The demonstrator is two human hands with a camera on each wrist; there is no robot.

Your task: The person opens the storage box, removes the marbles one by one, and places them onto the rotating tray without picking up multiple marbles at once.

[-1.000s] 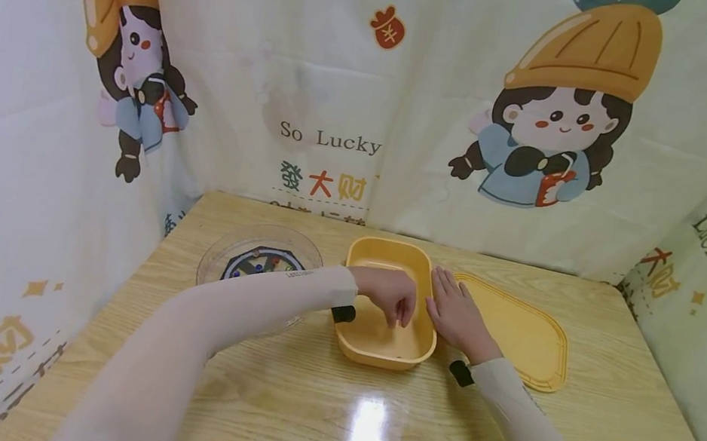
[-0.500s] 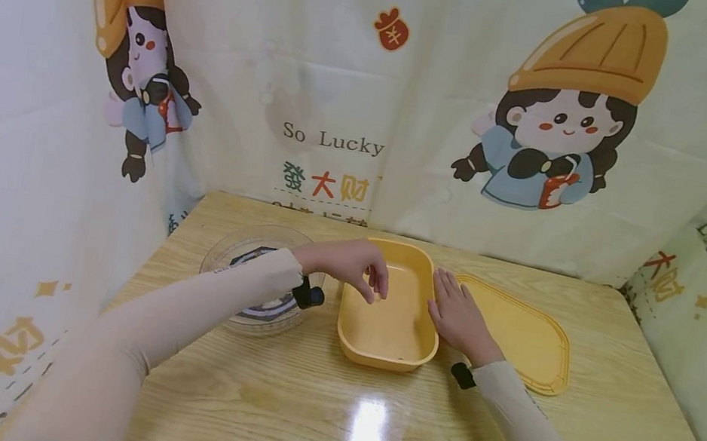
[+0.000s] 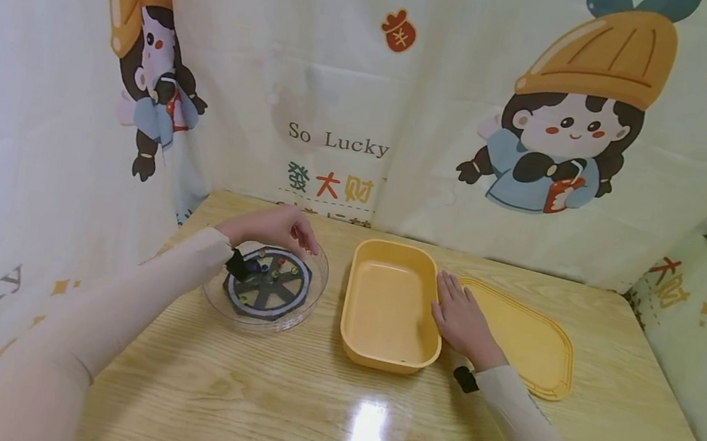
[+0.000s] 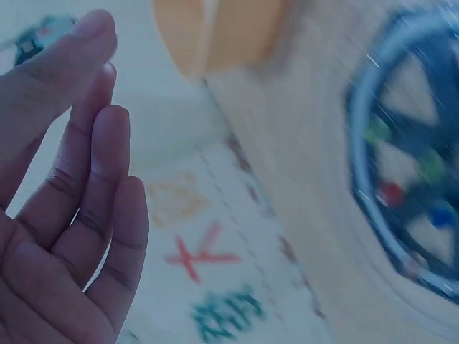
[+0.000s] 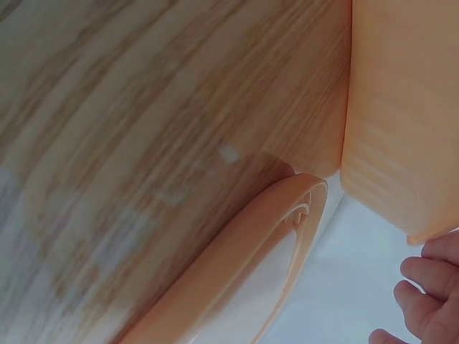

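Observation:
My left hand [image 3: 277,226] hovers at the far rim of a clear round bowl [image 3: 316,299], its fingers bent loosely. In the left wrist view, the thumb lies close to the index finger of the left hand [image 4: 79,179], and nothing shows between them. Inside the bowl is a dark wheel-shaped piece [image 3: 270,290] with several small coloured balls, among them a red ball [image 4: 390,193] and a blue ball [image 4: 442,216]. With fingers straight, my right hand [image 3: 463,322] rests along the right side of a deep orange-yellow plastic box [image 3: 392,306]. Nothing large lies in that box.
A flat orange-yellow lid [image 3: 517,336] lies on the wooden table [image 3: 272,399] to the right of the box, partly behind the right hand. Printed cloth curtains [image 3: 440,96] close off the table at the back and both sides.
My left hand has gone from inside the box, up over its left side, and across left to the bowl, uncovering the box's inside. The right hand keeps its place at the box.

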